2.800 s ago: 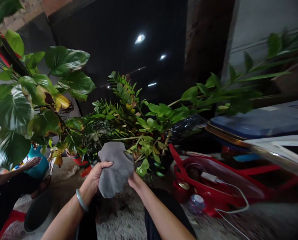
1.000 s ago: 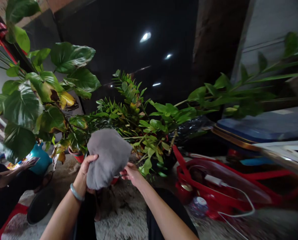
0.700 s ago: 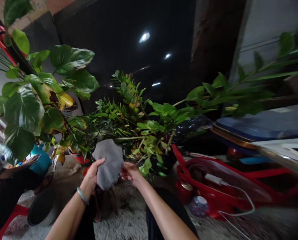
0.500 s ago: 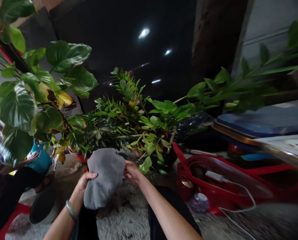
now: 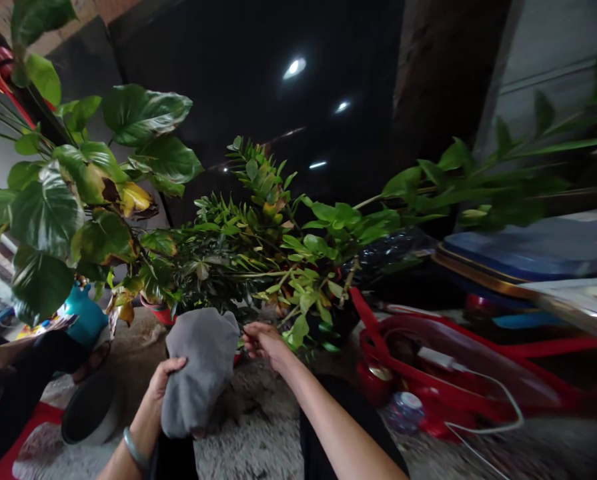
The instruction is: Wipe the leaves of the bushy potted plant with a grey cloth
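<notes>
The gray cloth (image 5: 201, 370) has come in closer to the red pot (image 5: 163, 313), now below it, with the left hand (image 5: 164, 381) lower too. The right hand (image 5: 265, 341), first against the cloth's lower edge, is now by its upper edge. Well left of the pot, more of the colorful paper (image 5: 48, 327) shows.

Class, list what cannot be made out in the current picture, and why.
All in the head view:
Left hand: most fingers, hidden behind the grey cloth.
Right hand: anything in its fingertips, too small to tell.
Nearby person: head, past left edge or behind leaves.
Rightmost foliage: blurred.
</notes>
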{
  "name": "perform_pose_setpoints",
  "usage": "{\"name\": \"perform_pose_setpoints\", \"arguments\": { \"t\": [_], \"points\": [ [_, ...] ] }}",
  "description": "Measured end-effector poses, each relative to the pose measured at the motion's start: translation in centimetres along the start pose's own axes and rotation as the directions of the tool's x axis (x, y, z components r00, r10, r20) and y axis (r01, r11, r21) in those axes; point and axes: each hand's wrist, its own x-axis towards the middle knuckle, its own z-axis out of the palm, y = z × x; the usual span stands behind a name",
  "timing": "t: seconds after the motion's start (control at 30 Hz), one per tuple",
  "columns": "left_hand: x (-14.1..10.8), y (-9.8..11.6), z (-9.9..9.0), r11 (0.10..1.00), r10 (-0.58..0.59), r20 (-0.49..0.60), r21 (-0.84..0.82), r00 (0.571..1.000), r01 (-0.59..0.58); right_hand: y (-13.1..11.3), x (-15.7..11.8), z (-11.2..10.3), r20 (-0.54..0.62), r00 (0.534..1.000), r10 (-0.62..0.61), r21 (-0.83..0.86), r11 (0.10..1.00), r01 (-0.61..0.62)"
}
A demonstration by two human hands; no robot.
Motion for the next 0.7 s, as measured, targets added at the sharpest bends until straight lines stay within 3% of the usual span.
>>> {"name": "perform_pose_setpoints", "arguments": {
  "t": [0.1, 0.17, 0.23, 0.3, 0.37, 0.43, 0.5, 0.6, 0.7],
  "points": [
    [-1.4, 2.9, -0.5, 0.957, 0.253, -0.011, -0.142, 0.967, -0.252, 0.2, 0.2, 0.0, 0.002, 1.0, -0.017, -0.012, 1.0, 0.017],
    [-1.6, 5.4, 0.9, 0.854, 0.46, 0.008, -0.278, 0.888, -0.44, 0.3, 0.3, 0.0, -0.03, 0.999, -0.024, -0.035, 0.999, 0.023],
    [-1.0, 6.8, 2.7, 0.784, 0.545, 0.035, -0.375, 0.837, -0.495, 0.4, 0.3, 0.2, -0.062, 0.998, -0.02, -0.046, 0.999, 0.018],
    [0.1, 6.3, 3.8, 0.806, 0.505, 0.022, -0.369, 0.863, -0.463, 0.4, 0.2, 0.3, -0.062, 0.998, -0.024, -0.029, 0.999, 0.022],
    [1.0, 4.2, 3.6, 0.894, 0.361, -0.042, -0.271, 0.932, -0.358, 0.3, 0.1, 0.3, -0.053, 0.998, -0.028, -0.012, 1.0, 0.027],
    [1.3, 1.5, 2.1, 0.964, 0.192, -0.088, -0.172, 0.978, -0.204, 0.1, -0.1, 0.2, -0.05, 0.998, -0.022, -0.013, 1.0, 0.021],
    [0.6, -0.4, 0.1, 0.984, 0.092, -0.098, -0.141, 0.991, -0.105, -0.1, -0.1, 0.0, -0.038, 0.999, -0.017, -0.025, 1.0, 0.016],
    [-0.9, 0.0, -1.9, 0.96, 0.176, -0.125, -0.196, 0.977, -0.198, -0.2, -0.2, -0.2, -0.007, 1.0, -0.011, -0.028, 1.0, 0.011],
    [-1.6, 3.7, -0.8, 0.868, 0.398, -0.068, -0.294, 0.915, -0.4, -0.2, -0.2, -0.1, -0.025, 1.0, -0.015, -0.037, 0.999, 0.014]
  ]
}}
